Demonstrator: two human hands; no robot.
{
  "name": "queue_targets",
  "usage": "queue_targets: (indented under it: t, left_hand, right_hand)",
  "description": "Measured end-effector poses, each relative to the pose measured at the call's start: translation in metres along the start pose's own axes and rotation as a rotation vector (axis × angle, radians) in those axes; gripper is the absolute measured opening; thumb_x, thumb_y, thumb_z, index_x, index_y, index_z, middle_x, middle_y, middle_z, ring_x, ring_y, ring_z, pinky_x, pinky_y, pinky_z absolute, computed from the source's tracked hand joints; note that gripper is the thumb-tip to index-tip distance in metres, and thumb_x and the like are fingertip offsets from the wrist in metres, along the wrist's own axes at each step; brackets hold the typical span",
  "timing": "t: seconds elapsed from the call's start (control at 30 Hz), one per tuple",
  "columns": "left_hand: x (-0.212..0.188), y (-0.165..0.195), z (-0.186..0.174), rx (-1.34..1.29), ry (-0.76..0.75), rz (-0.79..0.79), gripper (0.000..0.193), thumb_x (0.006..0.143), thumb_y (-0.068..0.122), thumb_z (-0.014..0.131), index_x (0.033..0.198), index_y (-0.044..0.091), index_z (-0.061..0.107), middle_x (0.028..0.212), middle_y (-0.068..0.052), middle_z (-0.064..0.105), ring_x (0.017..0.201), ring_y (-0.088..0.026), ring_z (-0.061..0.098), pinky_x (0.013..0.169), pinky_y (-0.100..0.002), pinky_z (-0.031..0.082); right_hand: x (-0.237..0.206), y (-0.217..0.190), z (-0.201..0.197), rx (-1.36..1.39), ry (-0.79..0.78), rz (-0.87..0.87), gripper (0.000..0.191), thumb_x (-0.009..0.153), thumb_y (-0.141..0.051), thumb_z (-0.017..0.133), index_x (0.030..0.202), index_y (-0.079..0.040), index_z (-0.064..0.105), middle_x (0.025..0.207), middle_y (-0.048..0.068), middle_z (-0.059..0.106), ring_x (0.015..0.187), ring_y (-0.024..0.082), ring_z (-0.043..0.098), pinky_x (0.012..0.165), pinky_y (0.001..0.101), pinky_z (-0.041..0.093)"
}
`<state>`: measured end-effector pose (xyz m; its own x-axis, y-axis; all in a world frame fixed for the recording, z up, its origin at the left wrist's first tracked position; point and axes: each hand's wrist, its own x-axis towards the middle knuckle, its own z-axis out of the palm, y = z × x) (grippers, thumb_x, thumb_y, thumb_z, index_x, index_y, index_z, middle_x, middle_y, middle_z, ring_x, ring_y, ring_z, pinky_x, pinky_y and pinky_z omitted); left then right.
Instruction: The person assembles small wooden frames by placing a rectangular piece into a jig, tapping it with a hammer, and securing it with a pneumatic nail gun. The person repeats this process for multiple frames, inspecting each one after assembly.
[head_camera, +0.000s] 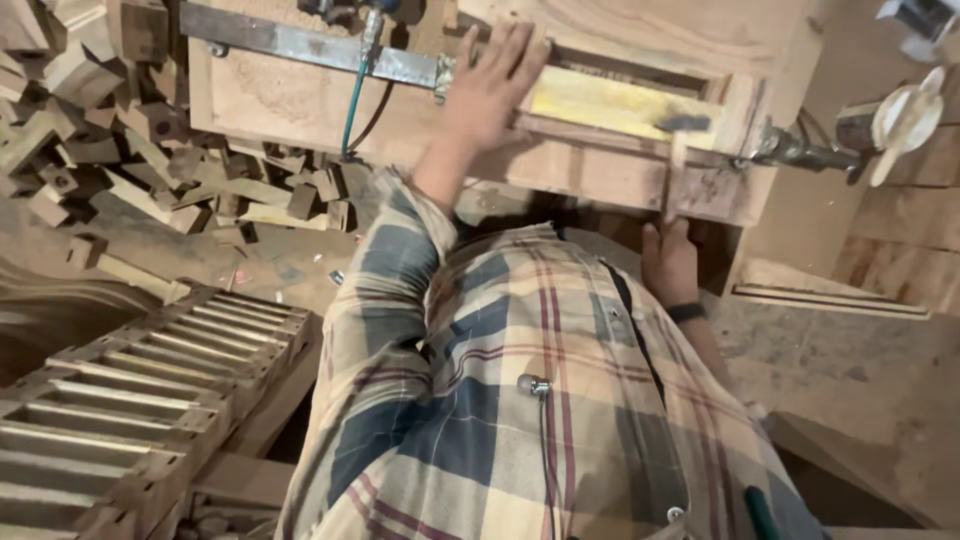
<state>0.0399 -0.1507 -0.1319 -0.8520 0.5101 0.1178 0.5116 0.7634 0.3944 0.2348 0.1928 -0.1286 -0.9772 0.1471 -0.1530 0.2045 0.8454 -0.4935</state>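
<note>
Nearest the camera: plaid shirt (520, 400) fills the lower middle, a small metal clip and thin cord hanging on it. Slatted wooden frame (130, 400) lies at lower left, just beside the person.

Right hand (670, 262), dark band at the wrist, is curled tight around the handle of a hammer (680, 160). The handle runs up from the fist; the dark head sits at the near edge of the wooden workbench (300, 100), over the right end of a yellow wood strip (610, 100). Head is motion-blurred, so contact with the strip can't be called.

Left hand (495, 85) is farther up, fingers spread flat, palm down on the bench top at the left end of the yellow strip, touching it. It grips nothing.

A metal bar (300, 45) crosses the bench's far left part; a green hose (352, 100) drops from it down the bench front. Clamp screw with pale handle (900, 120) sticks out at the bench's right edge.

Offcut wood blocks (100, 130) piled on the floor, far left.
</note>
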Motion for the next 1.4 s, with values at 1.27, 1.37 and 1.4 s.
queue_targets:
  t: [1.27, 1.37, 1.4]
  left_hand:
    - [-0.026, -0.033, 0.000, 0.013, 0.167, 0.172, 0.109, 0.095, 0.060, 0.074, 0.156, -0.015, 0.025, 0.164, -0.032, 0.024, 0.152, -0.045, 0.031, 0.122, -0.049, 0.035]
    - [-0.026, -0.032, -0.001, 0.059, 0.278, 0.225, 0.101, 0.102, 0.065, 0.066, 0.156, -0.013, 0.030, 0.165, -0.031, 0.026, 0.152, -0.044, 0.036, 0.124, -0.047, 0.037]
    - [-0.021, -0.031, -0.003, 0.074, 0.210, 0.176, 0.101, 0.098, 0.064, 0.067, 0.154, -0.013, 0.033, 0.163, -0.031, 0.028, 0.147, -0.045, 0.039, 0.120, -0.049, 0.038]
  right_hand:
    - [0.033, -0.062, 0.016, -0.350, -0.008, -0.417, 0.017, 0.111, -0.016, 0.057, 0.115, 0.001, 0.056, 0.080, 0.022, 0.065, 0.071, 0.043, 0.064, 0.062, 0.0544, 0.050]
    - [0.027, -0.050, 0.030, -0.315, -0.103, -0.370, 0.026, 0.103, -0.016, 0.055, 0.122, 0.001, 0.059, 0.081, 0.022, 0.067, 0.072, 0.044, 0.063, 0.062, 0.0556, 0.050]
    - [0.025, -0.043, 0.030, -0.240, -0.081, -0.381, 0.036, 0.099, -0.017, 0.056, 0.128, 0.004, 0.059, 0.081, 0.022, 0.067, 0.071, 0.045, 0.062, 0.061, 0.0563, 0.049]
